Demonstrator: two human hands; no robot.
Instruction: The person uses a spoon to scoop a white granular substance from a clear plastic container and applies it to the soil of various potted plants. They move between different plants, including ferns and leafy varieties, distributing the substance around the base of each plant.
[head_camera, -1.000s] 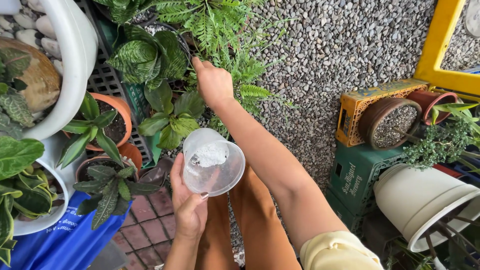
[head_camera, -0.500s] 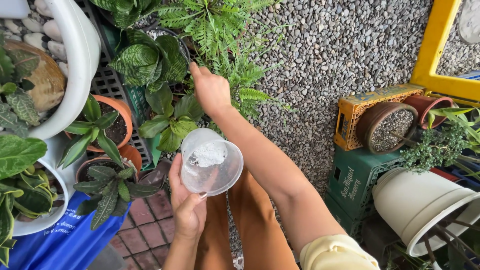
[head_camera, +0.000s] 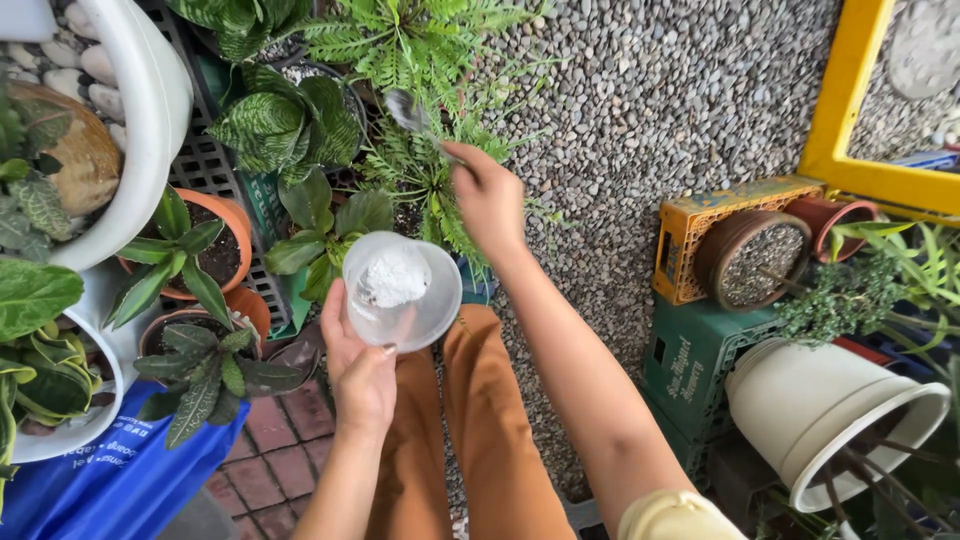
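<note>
We see a clear plastic cup (head_camera: 402, 292) holding white powder (head_camera: 393, 277), held low at centre above the orange trousers (head_camera: 470, 420). The left hand (head_camera: 358, 365) grasps it from below, fingers wrapped around its wall. The right hand (head_camera: 487, 195) reaches forward, fingers clenched on a metal spoon (head_camera: 408, 110) whose bowl sits over the fern (head_camera: 420, 50). Terracotta pots (head_camera: 225, 245) with leafy plants stand left; a pebbled wall (head_camera: 660, 90) rises behind.

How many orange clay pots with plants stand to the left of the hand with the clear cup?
2. One orange clay pot stands beside the black crate; the second pot is below it, nearer the left hand. Leaves may hide more.
</note>
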